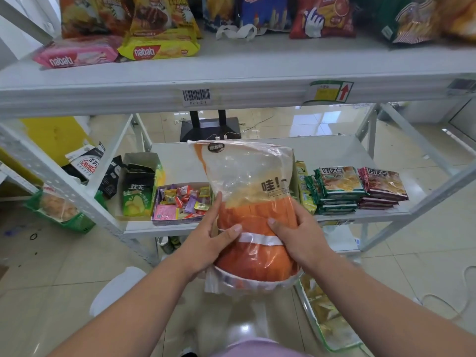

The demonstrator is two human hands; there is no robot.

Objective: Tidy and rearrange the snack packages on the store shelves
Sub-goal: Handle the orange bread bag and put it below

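Shelving of white metal, with an upper shelf (231,65) and a lower shelf (347,150), filled the view, and the tidying looked only partly done. On the upper shelf a row of large crisp bags stood upright at the back, while a flat pink wafer packet (77,54) and a flat yellow wafer packet (159,48) lay in front of them, slightly askew.

The large orange-and-clear plastic snack bag (253,202) was not yet shelved: it was held upright in the air in front of the lower shelf. The left hand (211,240) gripped its left side, thumb across the orange front, and the right hand (296,237) clasped its right side, thumb likewise on the front.

On the lower shelf two neat stacks, green flat biscuit packets (337,189) and dark red flat biscuit packets (383,188), appeared already arranged. An open cardboard tray of loose mixed sweets (181,203) and a torn-open green carton (139,186) to the left still looked untidy. Judging from this, the bag needed a place and the left side needed sorting.
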